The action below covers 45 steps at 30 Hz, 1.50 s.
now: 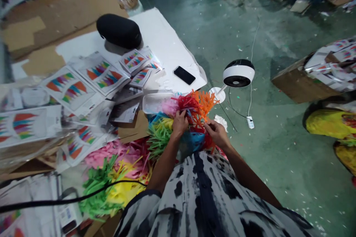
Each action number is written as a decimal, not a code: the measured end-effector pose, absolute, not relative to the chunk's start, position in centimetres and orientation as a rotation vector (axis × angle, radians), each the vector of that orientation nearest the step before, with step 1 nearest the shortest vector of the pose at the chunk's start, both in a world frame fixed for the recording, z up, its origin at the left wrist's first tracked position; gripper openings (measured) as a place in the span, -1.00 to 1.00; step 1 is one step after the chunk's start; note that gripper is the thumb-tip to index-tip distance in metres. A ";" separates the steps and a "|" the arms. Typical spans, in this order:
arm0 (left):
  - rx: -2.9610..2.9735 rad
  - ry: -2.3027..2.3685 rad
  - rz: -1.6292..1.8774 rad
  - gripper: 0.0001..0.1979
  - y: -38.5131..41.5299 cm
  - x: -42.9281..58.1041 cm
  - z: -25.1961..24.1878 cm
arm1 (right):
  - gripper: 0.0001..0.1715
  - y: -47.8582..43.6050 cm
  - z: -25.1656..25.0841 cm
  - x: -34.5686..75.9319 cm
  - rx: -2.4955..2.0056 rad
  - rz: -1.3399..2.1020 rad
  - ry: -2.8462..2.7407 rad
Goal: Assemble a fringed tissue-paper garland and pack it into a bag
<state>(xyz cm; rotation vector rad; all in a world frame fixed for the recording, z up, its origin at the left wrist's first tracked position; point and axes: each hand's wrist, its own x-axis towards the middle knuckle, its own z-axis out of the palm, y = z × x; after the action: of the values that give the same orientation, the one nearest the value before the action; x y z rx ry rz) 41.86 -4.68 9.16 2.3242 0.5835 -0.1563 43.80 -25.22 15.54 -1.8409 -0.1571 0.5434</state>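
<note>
A bunch of fringed paper tassels in several colours lies in front of my body. My left hand (180, 123) is closed at the red tassel (189, 104), its fingertips partly hidden in the strips. My right hand (218, 132) pinches the lower edge of the orange tassel (206, 104). Left of my left hand are a pink tassel (170, 106) and a green tassel (160, 137). Blue fringe (196, 140) shows beneath and between my hands. Behind the bunch is a white tray (151, 103).
Printed packets (101, 72) cover the left of the table, with more loose tassels (102, 189) nearer me. Beyond are a black speaker-like case (119, 30) and a phone (184, 75). A white fan (238, 73) stands right; a black cable (69, 200) crosses lower left.
</note>
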 end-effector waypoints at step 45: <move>2.176 0.742 0.551 -0.82 4.8 37.9 22.7 | -0.51 -27.4 17.3 46.8 -1.575 0.446 0.109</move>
<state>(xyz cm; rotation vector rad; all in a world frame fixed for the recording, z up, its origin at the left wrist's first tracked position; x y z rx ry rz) 37.89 4.78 22.70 2.1762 0.7418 0.5506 46.80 -27.39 17.35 -1.5750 0.1086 0.4457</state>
